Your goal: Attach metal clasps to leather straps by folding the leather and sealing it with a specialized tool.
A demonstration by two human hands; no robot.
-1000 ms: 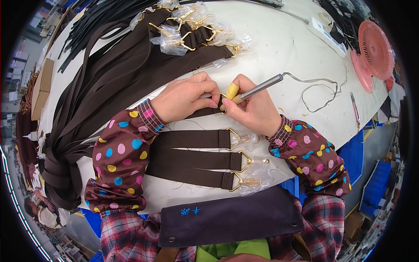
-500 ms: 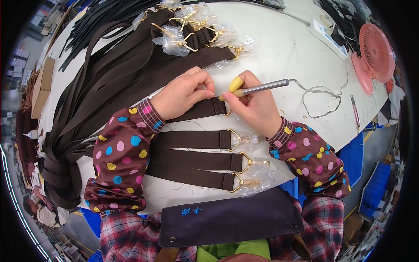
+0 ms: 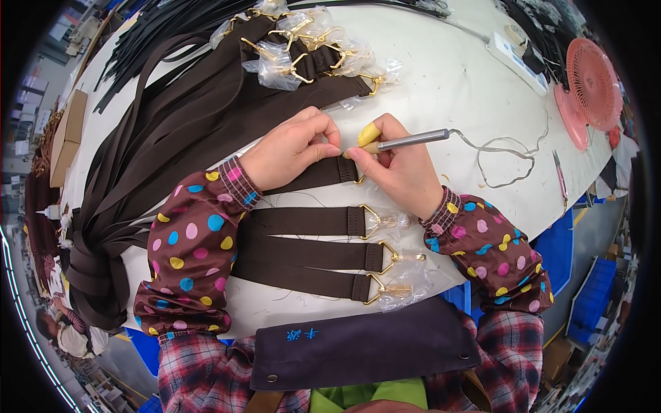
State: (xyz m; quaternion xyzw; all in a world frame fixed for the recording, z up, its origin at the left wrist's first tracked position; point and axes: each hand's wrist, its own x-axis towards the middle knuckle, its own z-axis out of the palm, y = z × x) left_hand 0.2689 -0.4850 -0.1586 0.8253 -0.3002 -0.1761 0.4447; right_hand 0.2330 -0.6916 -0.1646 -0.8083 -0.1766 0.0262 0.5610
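Observation:
My left hand (image 3: pixel 296 148) lies over a dark brown strap (image 3: pixel 311 177), its thumb and forefinger pinched together at the upper edge near the stitched end. Whatever that pinch holds is too small to make out. My right hand (image 3: pixel 403 165) grips a corded pen-shaped tool (image 3: pixel 413 140) with a silver barrel and tan front. A yellow finger cover (image 3: pixel 370 133) is on one right-hand finger. The tool's front end points at the strap's stitched end, close to my left fingertips; its very tip is hard to see. Below lie three more brown straps (image 3: pixel 310 253) with gold clasps (image 3: pixel 389 256) in clear plastic.
Many brown straps (image 3: pixel 172 131) are heaped at the left, with plastic-wrapped gold clasps (image 3: pixel 303 51) at the top. A thin cord (image 3: pixel 482 148) loops right of my hand. Farther right are a pink fan (image 3: pixel 592 82), a white power strip (image 3: pixel 516 58) and tweezers (image 3: pixel 560 175).
My right hand and the tool have shifted slightly left, and the cord loop has moved a little. My left hand keeps its pinch almost in place.

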